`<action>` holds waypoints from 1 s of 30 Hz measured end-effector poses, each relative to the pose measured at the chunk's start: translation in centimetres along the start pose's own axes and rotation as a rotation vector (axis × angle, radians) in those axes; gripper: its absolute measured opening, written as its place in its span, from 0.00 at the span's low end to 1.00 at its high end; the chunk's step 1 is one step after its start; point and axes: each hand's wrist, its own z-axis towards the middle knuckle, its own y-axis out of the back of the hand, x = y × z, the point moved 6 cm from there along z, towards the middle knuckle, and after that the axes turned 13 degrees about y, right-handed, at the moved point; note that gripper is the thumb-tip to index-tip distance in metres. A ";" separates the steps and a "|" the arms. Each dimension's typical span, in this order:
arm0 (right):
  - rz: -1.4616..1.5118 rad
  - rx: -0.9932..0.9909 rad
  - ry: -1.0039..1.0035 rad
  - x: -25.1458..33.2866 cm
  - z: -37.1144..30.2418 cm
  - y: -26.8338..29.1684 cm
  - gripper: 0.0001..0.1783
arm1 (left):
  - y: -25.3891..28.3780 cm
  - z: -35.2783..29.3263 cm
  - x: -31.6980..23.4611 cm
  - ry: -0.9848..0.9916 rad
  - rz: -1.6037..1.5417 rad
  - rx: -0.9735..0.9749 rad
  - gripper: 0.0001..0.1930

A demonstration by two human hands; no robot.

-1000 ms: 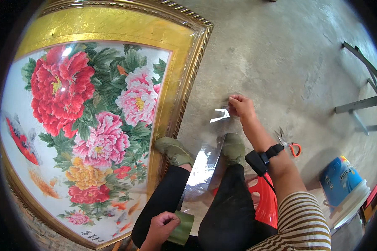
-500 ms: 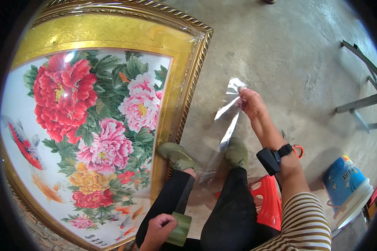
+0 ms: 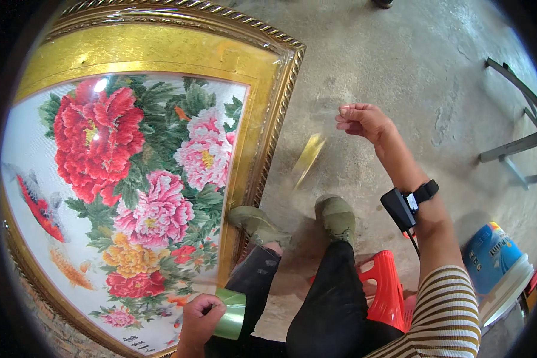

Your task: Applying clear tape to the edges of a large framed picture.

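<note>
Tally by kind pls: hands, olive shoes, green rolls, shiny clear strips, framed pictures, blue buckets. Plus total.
Hands: 2 (left hand, right hand)
Olive shoes: 2 (left shoe, right shoe)
Green roll: 1
Shiny clear strip: 1
Framed picture: 1
Blue bucket: 1
Total: 8

Left head-worn fisheye; looks down, left hand (image 3: 201, 317) near, floor (image 3: 394, 65) farther below.
</note>
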 end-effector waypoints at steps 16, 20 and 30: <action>0.272 -0.098 0.243 4.0 -9.6 0.1 0.06 | 2.0 -8.8 -0.3 -0.249 0.043 -0.133 0.03; 0.307 -0.122 0.290 5.6 -13.3 1.8 0.06 | 1.7 -10.6 0.8 -0.296 0.054 -0.159 0.03; 0.416 -0.055 0.417 10.4 -31.2 1.5 0.22 | 6.4 -22.8 5.6 -0.358 0.122 -0.200 0.03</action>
